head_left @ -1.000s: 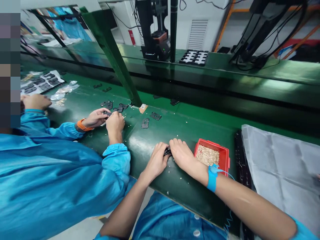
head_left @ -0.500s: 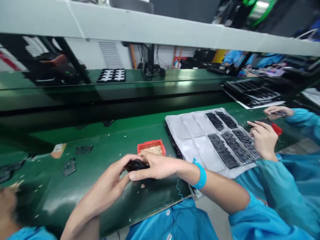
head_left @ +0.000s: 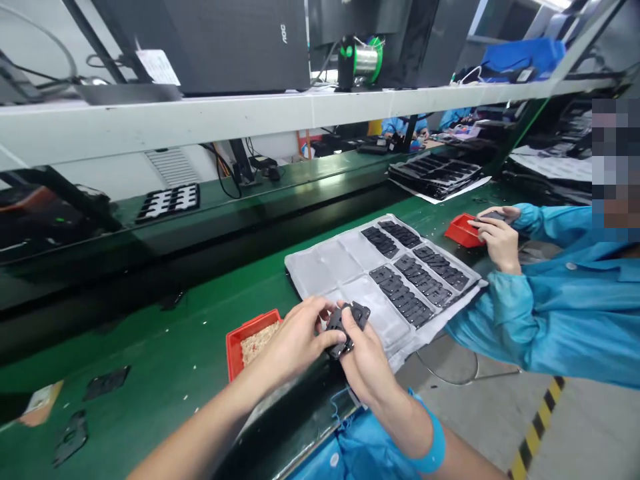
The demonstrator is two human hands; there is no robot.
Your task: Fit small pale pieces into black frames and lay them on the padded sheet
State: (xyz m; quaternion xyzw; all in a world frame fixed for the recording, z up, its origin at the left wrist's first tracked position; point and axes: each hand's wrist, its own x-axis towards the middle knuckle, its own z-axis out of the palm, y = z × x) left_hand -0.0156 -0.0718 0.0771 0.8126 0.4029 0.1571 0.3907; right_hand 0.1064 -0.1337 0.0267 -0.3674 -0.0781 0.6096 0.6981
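In front of me a small stack of flat black plastic plates with cut-outs (head_left: pixel 357 313) is held up between both hands. My left hand (head_left: pixel 303 332) is closed on its left edge with thumb and fingertips. From the lower right my right hand (head_left: pixel 367 357) grips the same stack, its thumb lying across the top. How many plates there are I cannot tell. Just beyond the hands lies a grey sectioned tray (head_left: pixel 325 261), where rows of similar black plates (head_left: pixel 400 297) fill several compartments on the right. Left of my left hand sits a red bin (head_left: pixel 240 337) with small pale pieces.
A co-worker's hands (head_left: pixel 500 243) hold a dark part beside another red bin (head_left: pixel 457 232). Loose black plates (head_left: pixel 73 437) lie on the green bench (head_left: pixel 150 413) at left. A white shelf (head_left: pixel 225 120) crosses above. Stacked trays (head_left: pixel 435 177) stand at the back right.
My view has swung to the right. Both hands, with the black plates in them, have moved from beside the red bin to the near edge of the grey tray.
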